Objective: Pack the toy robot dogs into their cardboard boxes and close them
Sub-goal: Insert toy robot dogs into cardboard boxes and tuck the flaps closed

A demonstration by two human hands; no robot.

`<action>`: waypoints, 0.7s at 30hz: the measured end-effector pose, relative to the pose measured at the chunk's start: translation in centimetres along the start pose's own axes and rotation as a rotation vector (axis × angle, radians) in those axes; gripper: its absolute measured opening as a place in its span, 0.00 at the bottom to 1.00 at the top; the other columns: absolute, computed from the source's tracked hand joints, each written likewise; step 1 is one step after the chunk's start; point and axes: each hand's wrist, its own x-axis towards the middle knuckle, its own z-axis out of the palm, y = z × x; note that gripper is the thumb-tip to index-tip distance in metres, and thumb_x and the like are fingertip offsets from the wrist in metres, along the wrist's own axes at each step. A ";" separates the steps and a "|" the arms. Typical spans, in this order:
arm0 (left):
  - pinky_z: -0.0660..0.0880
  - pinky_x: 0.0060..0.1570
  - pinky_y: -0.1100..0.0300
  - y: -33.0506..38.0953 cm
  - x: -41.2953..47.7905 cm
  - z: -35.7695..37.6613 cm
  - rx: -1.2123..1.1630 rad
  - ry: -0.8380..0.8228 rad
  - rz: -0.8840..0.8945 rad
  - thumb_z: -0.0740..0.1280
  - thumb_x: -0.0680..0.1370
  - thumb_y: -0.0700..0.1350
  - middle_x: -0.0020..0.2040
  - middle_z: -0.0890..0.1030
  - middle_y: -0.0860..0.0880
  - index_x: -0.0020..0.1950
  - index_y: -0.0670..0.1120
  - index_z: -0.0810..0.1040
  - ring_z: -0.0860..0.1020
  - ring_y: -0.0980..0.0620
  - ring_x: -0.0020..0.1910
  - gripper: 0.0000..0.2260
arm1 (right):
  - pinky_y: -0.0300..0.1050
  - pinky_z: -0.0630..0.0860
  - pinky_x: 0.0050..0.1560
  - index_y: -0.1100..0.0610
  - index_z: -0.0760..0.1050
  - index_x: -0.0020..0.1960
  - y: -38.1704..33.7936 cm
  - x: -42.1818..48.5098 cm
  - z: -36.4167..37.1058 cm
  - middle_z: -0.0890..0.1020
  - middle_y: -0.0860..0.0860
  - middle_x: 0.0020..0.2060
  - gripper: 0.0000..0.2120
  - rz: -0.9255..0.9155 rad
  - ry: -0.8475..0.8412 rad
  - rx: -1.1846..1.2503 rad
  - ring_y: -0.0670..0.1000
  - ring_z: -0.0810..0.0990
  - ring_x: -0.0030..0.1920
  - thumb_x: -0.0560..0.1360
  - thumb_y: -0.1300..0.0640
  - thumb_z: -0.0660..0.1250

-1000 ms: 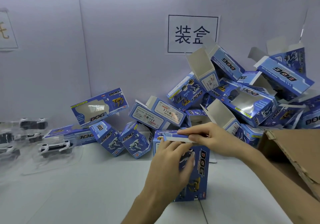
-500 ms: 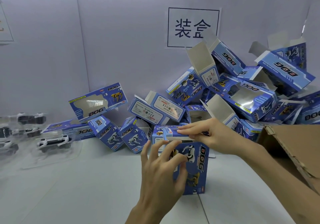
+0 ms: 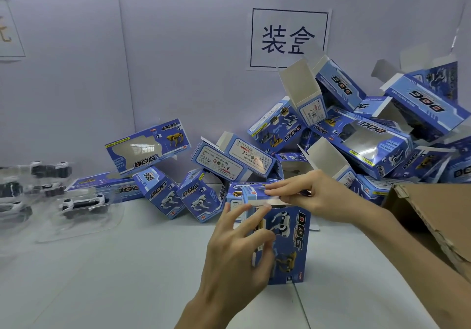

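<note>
A blue "DOG" box point(image 3: 293, 242) stands upright on the white table in front of me. My right hand point(image 3: 313, 196) pinches its top flap point(image 3: 257, 193), which is folded partly over the opening with a white edge showing. My left hand point(image 3: 242, 247) lies against the box's front with spread, straight fingers. What is inside the box is hidden. Toy robot dogs in clear plastic trays point(image 3: 84, 205) lie at the far left.
A heap of open and empty blue boxes point(image 3: 356, 135) is piled against the back wall, from the middle to the right. A brown cardboard carton point(image 3: 438, 216) stands at the right edge. Bare white table point(image 3: 114, 277) lies at the front left.
My left hand has let go of the box's side and opened, its fingers now spread on the front. My right hand stays on the top flap.
</note>
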 end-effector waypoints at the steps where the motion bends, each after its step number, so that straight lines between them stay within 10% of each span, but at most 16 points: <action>1: 0.69 0.68 0.45 -0.1 -0.1 0.0 0.002 0.005 0.002 0.64 0.74 0.51 0.61 0.82 0.57 0.43 0.53 0.84 0.75 0.49 0.65 0.09 | 0.35 0.77 0.58 0.41 0.81 0.59 -0.1 0.0 0.1 0.81 0.33 0.56 0.18 -0.004 0.004 -0.010 0.35 0.76 0.63 0.78 0.63 0.68; 14: 0.75 0.57 0.54 -1.7 0.1 1.0 -0.066 0.063 -0.193 0.70 0.74 0.50 0.68 0.74 0.51 0.64 0.52 0.75 0.73 0.52 0.66 0.19 | 0.38 0.82 0.46 0.45 0.84 0.56 -0.2 0.1 0.8 0.83 0.37 0.50 0.10 0.016 0.111 -0.100 0.36 0.79 0.57 0.75 0.50 0.72; 21: 0.73 0.57 0.62 0.4 1.0 3.6 -0.321 0.219 -0.615 0.78 0.65 0.60 0.61 0.66 0.77 0.72 0.56 0.59 0.72 0.68 0.60 0.42 | 0.46 0.82 0.43 0.46 0.85 0.43 -0.8 1.1 2.8 0.86 0.41 0.39 0.14 -0.002 0.335 -0.266 0.40 0.83 0.44 0.71 0.37 0.70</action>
